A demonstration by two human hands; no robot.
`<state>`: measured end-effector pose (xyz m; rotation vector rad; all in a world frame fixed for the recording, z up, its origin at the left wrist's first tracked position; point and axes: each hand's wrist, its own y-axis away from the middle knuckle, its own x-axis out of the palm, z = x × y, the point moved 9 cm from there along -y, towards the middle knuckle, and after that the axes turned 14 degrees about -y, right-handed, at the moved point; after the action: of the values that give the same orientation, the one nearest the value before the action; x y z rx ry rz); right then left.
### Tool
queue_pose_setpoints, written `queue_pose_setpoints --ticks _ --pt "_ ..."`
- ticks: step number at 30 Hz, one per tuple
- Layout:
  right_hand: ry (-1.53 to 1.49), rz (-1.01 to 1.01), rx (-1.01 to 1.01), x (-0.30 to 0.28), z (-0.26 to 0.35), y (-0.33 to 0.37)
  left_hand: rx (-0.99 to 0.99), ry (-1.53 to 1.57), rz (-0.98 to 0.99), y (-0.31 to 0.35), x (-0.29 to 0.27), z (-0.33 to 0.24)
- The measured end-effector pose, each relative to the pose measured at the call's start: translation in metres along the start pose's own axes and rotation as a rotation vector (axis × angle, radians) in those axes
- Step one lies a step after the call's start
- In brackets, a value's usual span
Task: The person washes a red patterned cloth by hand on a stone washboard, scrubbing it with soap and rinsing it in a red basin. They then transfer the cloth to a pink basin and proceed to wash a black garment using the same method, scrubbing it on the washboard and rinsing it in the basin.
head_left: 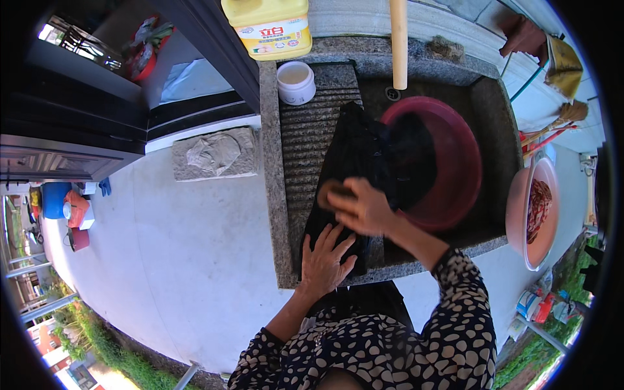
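Note:
A black garment lies along the ridged washboard slab of a stone sink. Part of the cloth hangs over into a dark pink basin standing in the sink's bowl. My left hand rests flat on the garment's near end, fingers spread. Just beyond it, my right hand is closed around a brown scrubbing brush against the cloth. That hand and brush are smeared by motion, and the bristles are hidden.
On the sink's far left corner sit a white tub and a yellow jug. A pale wooden pole reaches over the far rim. At right stands a pink bucket with patterned red cloth inside. Left of the sink lies a stone block bearing a grey rag.

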<state>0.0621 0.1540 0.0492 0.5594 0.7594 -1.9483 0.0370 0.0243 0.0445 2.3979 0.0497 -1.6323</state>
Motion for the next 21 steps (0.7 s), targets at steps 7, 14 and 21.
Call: queue_pose_setpoints --ticks 7,14,21 --pt "0.234 -0.214 0.039 -0.035 -0.072 -0.046 0.007 0.023 0.004 -0.003 0.003 -0.006" --pt "0.112 -0.261 0.239 -0.037 -0.097 -0.057 -0.005 0.031 -0.006 -0.007 0.0 -0.001" --pt "0.096 -0.081 0.002 -0.016 -0.037 -0.011 -0.006 0.053 0.013 -0.01 0.003 0.0"
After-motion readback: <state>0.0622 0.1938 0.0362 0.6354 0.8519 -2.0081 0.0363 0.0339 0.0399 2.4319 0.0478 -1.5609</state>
